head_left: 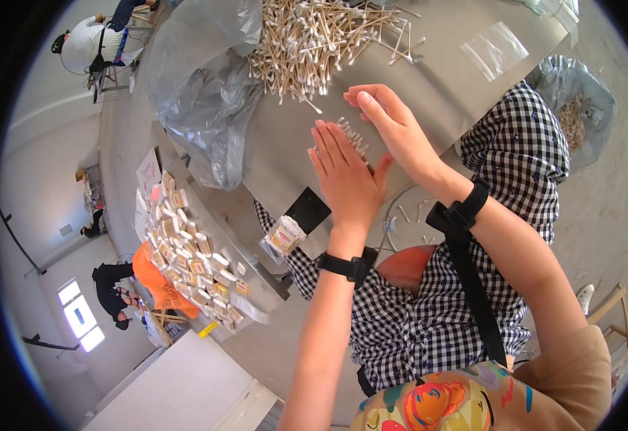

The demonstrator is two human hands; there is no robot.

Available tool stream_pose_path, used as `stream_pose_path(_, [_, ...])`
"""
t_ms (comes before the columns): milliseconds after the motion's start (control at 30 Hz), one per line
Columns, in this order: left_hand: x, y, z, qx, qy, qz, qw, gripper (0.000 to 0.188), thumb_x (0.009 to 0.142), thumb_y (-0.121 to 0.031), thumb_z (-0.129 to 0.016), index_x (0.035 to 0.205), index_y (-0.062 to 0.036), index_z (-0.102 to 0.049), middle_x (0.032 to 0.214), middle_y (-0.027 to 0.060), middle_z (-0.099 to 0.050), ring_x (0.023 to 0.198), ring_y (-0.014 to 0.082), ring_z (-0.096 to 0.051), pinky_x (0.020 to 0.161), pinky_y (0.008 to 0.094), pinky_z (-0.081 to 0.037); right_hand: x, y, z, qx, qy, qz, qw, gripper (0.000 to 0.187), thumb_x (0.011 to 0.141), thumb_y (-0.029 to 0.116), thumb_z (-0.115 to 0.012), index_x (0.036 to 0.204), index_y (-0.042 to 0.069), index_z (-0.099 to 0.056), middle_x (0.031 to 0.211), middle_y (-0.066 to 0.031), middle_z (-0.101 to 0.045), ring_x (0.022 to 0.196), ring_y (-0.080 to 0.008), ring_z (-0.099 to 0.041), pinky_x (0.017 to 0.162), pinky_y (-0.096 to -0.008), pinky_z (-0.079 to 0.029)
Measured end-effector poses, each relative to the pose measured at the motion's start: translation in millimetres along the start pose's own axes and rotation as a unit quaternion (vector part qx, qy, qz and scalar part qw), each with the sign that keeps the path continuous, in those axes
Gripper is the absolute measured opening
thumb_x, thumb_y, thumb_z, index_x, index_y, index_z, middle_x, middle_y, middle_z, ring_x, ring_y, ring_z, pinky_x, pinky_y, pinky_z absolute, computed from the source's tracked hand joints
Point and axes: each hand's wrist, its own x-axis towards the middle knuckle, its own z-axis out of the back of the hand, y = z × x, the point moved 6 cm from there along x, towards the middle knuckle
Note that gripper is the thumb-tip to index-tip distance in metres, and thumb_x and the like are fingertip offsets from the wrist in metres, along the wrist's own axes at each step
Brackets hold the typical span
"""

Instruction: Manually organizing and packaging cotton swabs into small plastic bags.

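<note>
My left hand lies flat over a small cluster of cotton swabs, its fingers stretched out and the thumb apart. White swab tips show past the fingers; the rest of the cluster is hidden under the hand. To the right, my right hand is held on edge with its fingers extended and slightly bent. Its palm faces the cluster, and whether it touches the swabs I cannot tell. Beyond both hands, a large heap of loose cotton swabs spreads over the metal table.
A crumpled clear plastic bag lies left of the heap. A flat zip bag is at the right. Near my left knee is an opened swab pack. Many packed swabs cover another table. A lined bin stands right. Other people work farther off.
</note>
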Motion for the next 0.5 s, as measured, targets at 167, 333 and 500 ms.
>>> stream_pose_path(167, [-20, -15, -2, -0.002, 0.011, -0.001, 1.0, 0.1, 0.095, -0.06, -0.05, 0.151, 0.0155, -0.015, 0.158, 0.0362, -0.016, 0.149, 0.0492, -0.014, 0.119, 0.059, -0.017, -1, -2, 0, 0.002, 0.005, -0.004, 1.0, 0.051, 0.105, 0.042, -0.051, 0.13, -0.002, -0.054, 0.126, -0.014, -0.06, 0.121, -0.0204, -0.054, 0.103, -0.0346, -0.043])
stream_pose_path(333, [-17, -12, -1, -0.024, 0.009, 0.002, 1.0, 0.1, 0.095, -0.059, -0.052, 0.152, 0.0144, -0.014, 0.159, 0.0353, -0.016, 0.15, 0.0483, -0.014, 0.12, 0.0595, -0.014, 1, -5, -1, -0.011, 0.003, 0.006, 1.0, 0.051, 0.104, 0.042, -0.051, 0.129, -0.003, -0.054, 0.122, -0.0126, -0.062, 0.116, -0.0194, -0.055, 0.1, -0.0334, -0.044])
stream_pose_path(500, [-16, 0, 8, -0.054, 0.029, 0.027, 0.998, 0.094, 0.096, -0.051, -0.057, 0.155, 0.0083, -0.015, 0.161, 0.0272, -0.021, 0.151, 0.0415, -0.016, 0.12, 0.06, -0.011, 2, -5, -1, 0.0, 0.003, 0.001, 1.0, 0.052, 0.104, 0.043, -0.052, 0.128, -0.003, -0.054, 0.119, -0.0113, -0.062, 0.113, -0.0172, -0.056, 0.097, -0.0319, -0.045])
